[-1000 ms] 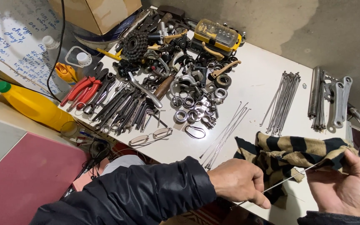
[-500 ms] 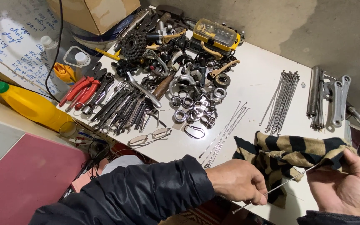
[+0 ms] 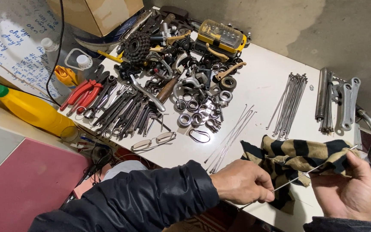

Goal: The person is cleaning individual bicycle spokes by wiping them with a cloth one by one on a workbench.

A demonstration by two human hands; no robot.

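Observation:
My left hand (image 3: 243,182) pinches the near end of a thin metal spoke (image 3: 295,179) at the white table's front edge. My right hand (image 3: 348,189) grips a black-and-tan striped cloth (image 3: 299,157) wrapped around the far part of that spoke, whose tip pokes out past the cloth near my thumb. A few loose spokes (image 3: 230,138) lie on the table just left of the cloth. A larger bundle of spokes (image 3: 290,103) lies beyond it.
Wrenches and red-handled pliers (image 3: 84,93), rings, brake parts, a cassette (image 3: 136,45) and a yellow bit case (image 3: 222,34) crowd the white table (image 3: 263,83). Glasses (image 3: 153,141) lie near the front edge. A yellow bottle (image 3: 31,109) lies at left; crank arms (image 3: 346,103) at right.
The spoke has slid up and to the right through the cloth, so its tip now shows beyond my right thumb. Both hands have shifted slightly upward.

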